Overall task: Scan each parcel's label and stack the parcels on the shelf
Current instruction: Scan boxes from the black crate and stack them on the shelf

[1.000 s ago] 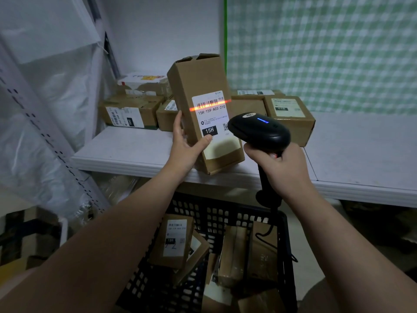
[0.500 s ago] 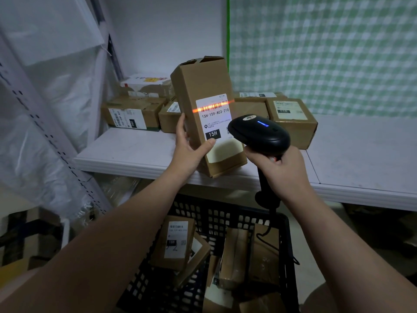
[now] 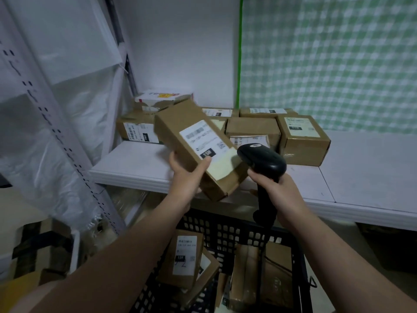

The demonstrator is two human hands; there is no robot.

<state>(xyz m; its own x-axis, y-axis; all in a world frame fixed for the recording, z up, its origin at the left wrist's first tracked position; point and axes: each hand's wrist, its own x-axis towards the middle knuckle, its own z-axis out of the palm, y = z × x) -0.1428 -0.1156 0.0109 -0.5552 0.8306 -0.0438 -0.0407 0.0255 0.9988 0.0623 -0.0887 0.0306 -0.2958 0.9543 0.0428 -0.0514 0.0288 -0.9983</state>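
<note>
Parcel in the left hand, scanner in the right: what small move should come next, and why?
Probably set the parcel on the shelf beside the stacked parcels. The left hand holds it tilted over the shelf's front edge, and the red beam that crossed its label a moment ago is gone, so the scan looks done.

Your brown parcel (image 3: 198, 152) tilts, top toward ten o'clock, white label (image 3: 204, 141) facing you, over the edge of the white shelf (image 3: 135, 163). The black scanner (image 3: 264, 161) sits at its three o'clock; more parcels (image 3: 302, 141) crowd the shelf behind.
</note>
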